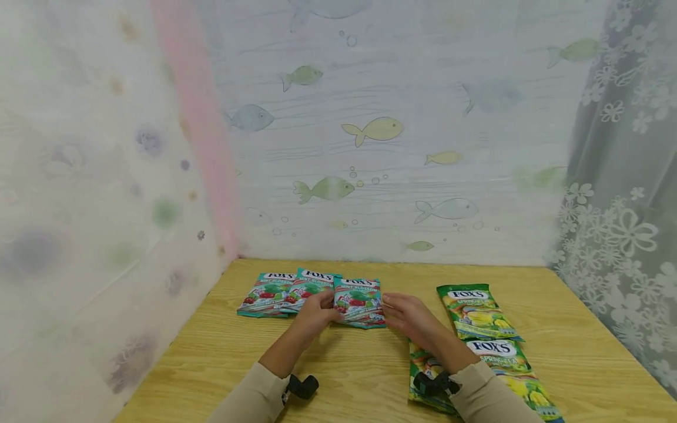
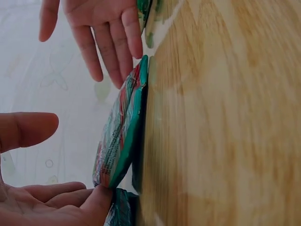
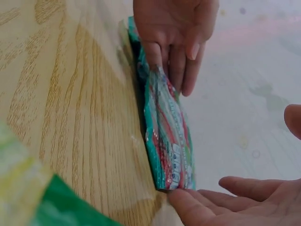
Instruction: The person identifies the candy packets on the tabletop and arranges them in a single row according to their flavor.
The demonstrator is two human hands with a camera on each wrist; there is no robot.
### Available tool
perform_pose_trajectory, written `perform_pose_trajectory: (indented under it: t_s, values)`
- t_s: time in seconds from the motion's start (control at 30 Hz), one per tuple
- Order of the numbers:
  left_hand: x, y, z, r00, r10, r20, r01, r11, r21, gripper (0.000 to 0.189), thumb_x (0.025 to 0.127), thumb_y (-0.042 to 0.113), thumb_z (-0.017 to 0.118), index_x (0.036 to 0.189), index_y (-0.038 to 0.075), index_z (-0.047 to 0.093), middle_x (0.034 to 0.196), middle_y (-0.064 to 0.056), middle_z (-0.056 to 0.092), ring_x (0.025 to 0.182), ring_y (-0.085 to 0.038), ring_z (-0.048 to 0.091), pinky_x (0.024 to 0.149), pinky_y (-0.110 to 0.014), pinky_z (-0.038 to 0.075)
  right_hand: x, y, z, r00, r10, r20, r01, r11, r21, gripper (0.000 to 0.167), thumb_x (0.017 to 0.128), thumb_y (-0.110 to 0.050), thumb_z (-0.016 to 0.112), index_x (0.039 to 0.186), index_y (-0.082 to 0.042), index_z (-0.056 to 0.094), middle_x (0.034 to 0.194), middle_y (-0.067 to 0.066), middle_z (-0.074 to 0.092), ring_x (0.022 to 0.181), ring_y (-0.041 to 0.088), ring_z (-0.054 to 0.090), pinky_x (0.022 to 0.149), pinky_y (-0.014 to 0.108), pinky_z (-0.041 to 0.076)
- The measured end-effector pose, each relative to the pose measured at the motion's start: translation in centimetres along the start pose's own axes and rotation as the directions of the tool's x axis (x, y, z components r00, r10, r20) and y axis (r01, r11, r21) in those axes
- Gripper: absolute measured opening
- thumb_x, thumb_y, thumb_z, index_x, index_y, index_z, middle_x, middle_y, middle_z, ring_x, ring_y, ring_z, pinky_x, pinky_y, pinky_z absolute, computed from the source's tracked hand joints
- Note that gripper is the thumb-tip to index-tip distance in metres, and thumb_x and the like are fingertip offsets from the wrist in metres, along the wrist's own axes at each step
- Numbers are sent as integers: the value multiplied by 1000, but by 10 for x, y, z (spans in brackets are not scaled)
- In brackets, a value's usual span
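A teal Fox's Mint Blossom candy bag (image 1: 359, 303) lies face up on the wooden table between both hands. My left hand (image 1: 315, 316) touches its left edge with extended fingers, the thumb held apart. On the other side, the fingers of my right hand (image 1: 414, 318) are straight against or very close to the right edge. In the right wrist view the right fingertips (image 3: 186, 202) meet the end of the bag. Two more Mint Blossom bags, one in the middle (image 1: 308, 288) and one farther left (image 1: 266, 295), overlap beside the left hand.
Green-and-yellow Fox's Spring Tea bags lie at the right: one at the back (image 1: 476, 314), one nearer the front (image 1: 499, 364), and one partly hidden under the right wrist (image 1: 420, 367). A fish-patterned curtain (image 1: 370, 223) hangs behind the wooden table (image 1: 349, 376).
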State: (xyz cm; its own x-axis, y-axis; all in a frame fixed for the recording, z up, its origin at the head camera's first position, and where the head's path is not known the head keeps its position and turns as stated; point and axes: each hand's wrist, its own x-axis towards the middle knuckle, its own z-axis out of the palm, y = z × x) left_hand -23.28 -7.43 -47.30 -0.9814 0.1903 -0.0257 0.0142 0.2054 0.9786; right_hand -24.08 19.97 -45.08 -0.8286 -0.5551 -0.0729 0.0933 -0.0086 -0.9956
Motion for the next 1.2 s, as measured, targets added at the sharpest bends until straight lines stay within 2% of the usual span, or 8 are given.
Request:
perform_pose_trajectory:
  t_s: [0.17, 0.33, 0.43, 0.6, 0.83, 1.0, 1.2]
  values:
    - [-1, 4, -3, 999, -29, -20, 30, 999, 40, 73, 96, 13, 69, 159, -2, 36, 162, -25, 38, 150, -43, 38, 111, -55, 48, 0, -1, 1, 999, 42, -22, -42, 999, 0, 76, 112, -33, 45, 162, 10, 8, 170, 31, 8, 157, 47, 12, 125, 62, 22]
    - [-4, 13, -8, 999, -45, -24, 49, 987, 154, 65, 97, 19, 69, 153, -3, 45, 156, -25, 47, 140, -45, 48, 105, -54, 52, 2, -6, 5, 994, 76, -84, -77, 997, -13, 71, 111, -28, 47, 161, 11, 15, 169, 29, 13, 156, 49, 17, 117, 64, 37]
    - [-5, 16, -9, 998, -49, -28, 54, 980, 190, 63, 97, 21, 70, 151, -3, 48, 153, -25, 50, 137, -44, 51, 103, -54, 53, 1, -7, 9, 989, 88, -121, -94, 995, -45, 70, 110, -28, 50, 160, 11, 21, 167, 30, 21, 154, 51, 21, 114, 62, 42]
    - [-7, 15, -7, 999, -48, -14, 50, 983, 178, 64, 98, 21, 70, 152, -4, 47, 153, -25, 50, 138, -44, 50, 105, -55, 52, 2, -5, 12, 986, 101, -130, -112, 990, -81, 76, 107, -37, 57, 159, 10, 27, 165, 29, 28, 152, 50, 27, 118, 61, 37]
    - [-6, 12, -7, 998, -54, -10, 55, 982, 179, 64, 99, 24, 69, 152, -4, 47, 153, -24, 50, 140, -43, 49, 107, -55, 50, -1, -5, 10, 993, 96, -72, -102, 992, -78, 73, 109, -35, 51, 159, 11, 24, 166, 31, 23, 155, 49, 20, 123, 63, 25]
    - [-7, 12, -6, 998, -55, 2, 54, 986, 161, 64, 100, 22, 67, 153, -5, 44, 155, -25, 47, 142, -44, 46, 109, -56, 48, -2, -6, 8, 995, 91, -33, -94, 991, -95, 76, 110, -36, 50, 160, 12, 19, 168, 32, 16, 156, 49, 14, 124, 61, 24]
    - [-5, 10, -8, 998, -61, 7, 59, 987, 149, 65, 100, 22, 66, 154, -4, 43, 157, -24, 45, 144, -44, 44, 111, -57, 47, -1, -7, 9, 995, 95, -35, -98, 990, -101, 78, 108, -37, 53, 159, 13, 20, 167, 32, 17, 156, 49, 14, 124, 61, 25]
